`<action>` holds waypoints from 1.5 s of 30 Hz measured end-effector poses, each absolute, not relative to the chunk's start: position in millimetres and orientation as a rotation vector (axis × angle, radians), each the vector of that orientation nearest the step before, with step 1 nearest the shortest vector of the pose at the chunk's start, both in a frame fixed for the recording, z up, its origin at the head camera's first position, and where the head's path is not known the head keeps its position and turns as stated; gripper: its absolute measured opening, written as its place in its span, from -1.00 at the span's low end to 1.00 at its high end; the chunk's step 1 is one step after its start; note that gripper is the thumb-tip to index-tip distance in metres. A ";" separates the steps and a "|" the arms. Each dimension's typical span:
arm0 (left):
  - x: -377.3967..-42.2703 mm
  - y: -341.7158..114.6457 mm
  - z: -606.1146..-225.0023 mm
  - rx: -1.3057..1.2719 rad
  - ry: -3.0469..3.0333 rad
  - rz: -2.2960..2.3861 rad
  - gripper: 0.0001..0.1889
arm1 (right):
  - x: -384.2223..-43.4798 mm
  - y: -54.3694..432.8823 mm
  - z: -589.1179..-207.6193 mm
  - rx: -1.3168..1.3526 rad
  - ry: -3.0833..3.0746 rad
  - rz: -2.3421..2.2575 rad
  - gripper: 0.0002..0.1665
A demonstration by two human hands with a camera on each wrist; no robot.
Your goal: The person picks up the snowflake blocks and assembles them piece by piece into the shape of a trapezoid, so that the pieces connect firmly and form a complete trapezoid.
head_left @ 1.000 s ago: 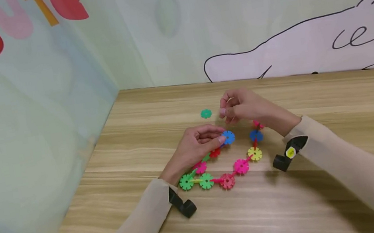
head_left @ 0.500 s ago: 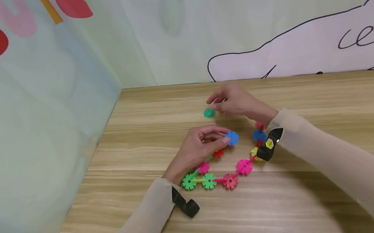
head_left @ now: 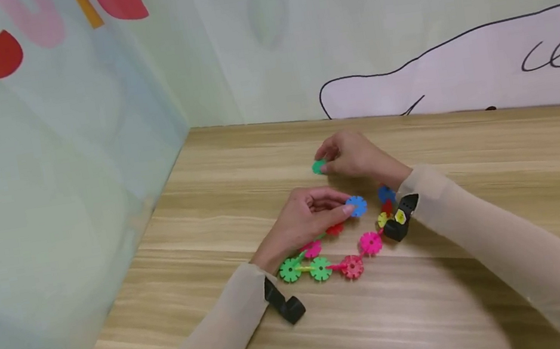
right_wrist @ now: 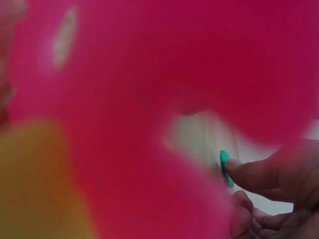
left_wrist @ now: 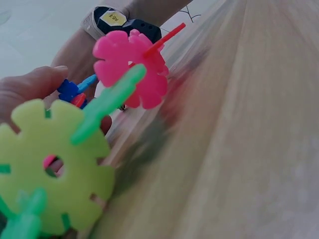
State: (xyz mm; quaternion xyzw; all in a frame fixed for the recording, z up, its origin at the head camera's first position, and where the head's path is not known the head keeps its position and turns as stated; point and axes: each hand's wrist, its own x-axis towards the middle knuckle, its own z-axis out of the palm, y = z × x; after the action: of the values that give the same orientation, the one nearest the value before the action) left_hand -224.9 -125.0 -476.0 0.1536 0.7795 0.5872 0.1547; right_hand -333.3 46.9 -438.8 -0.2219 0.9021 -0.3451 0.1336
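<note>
My left hand [head_left: 298, 223] pinches a blue notched disc [head_left: 358, 205] between thumb and fingers. That disc is at the end of a chain of interlocking flower discs, which curves over the table below it. Beyond it, my right hand [head_left: 355, 154] pinches a loose green disc [head_left: 318, 167] by its edge, and the right wrist view has the thumb on this green disc [right_wrist: 226, 168]. A yellow-green disc [left_wrist: 79, 174] and a pink disc [left_wrist: 117, 55] of the chain loom large in the left wrist view. A blurred pink disc [right_wrist: 149, 74] covers most of the right wrist view.
The chain's near side runs through green [head_left: 321, 269], red [head_left: 352, 267] and pink discs [head_left: 370, 243] towards my right sleeve. The right forearm partly hides its yellow and blue discs. Printed walls [head_left: 251, 52] border the wood-grain table [head_left: 388, 315] at the back and left.
My right hand has moved left to the loose green disc and now pinches it. The left hand keeps its grip on the blue disc. The head view has shifted slightly.
</note>
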 end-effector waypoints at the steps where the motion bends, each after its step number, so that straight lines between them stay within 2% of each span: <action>1: -224.8 -124.9 -476.0 0.444 2.234 1.682 -0.74 | -333.7 46.9 -439.7 -0.651 2.626 -0.995 -0.65; 10: -225.1 -123.5 -478.5 0.449 2.221 1.724 -0.72 | -330.3 58.6 -443.7 -0.664 2.636 -1.061 -0.79; 18: -228.7 -129.5 -477.9 0.461 2.114 1.832 -0.73 | -315.9 81.9 -442.0 -0.590 2.580 -1.169 -0.73; 25: -230.8 -139.6 -478.8 0.411 2.103 1.861 -0.75 | -302.8 95.6 -440.9 -0.513 2.486 -1.262 -0.76; 37: -230.7 -144.3 -478.1 0.420 2.096 1.894 -0.72 | -276.6 109.5 -437.5 -0.659 2.406 -1.453 -0.87; 45: -232.0 -141.8 -478.3 0.459 2.075 1.910 -0.72 | -271.0 113.7 -433.2 -0.722 2.426 -1.474 -0.92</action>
State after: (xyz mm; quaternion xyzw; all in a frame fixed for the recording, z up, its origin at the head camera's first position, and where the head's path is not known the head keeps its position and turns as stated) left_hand -232.0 -141.8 -478.3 0.1592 0.7190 0.6616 0.1417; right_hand -271.0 113.7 -433.2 -0.2450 0.8236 -0.5004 0.1062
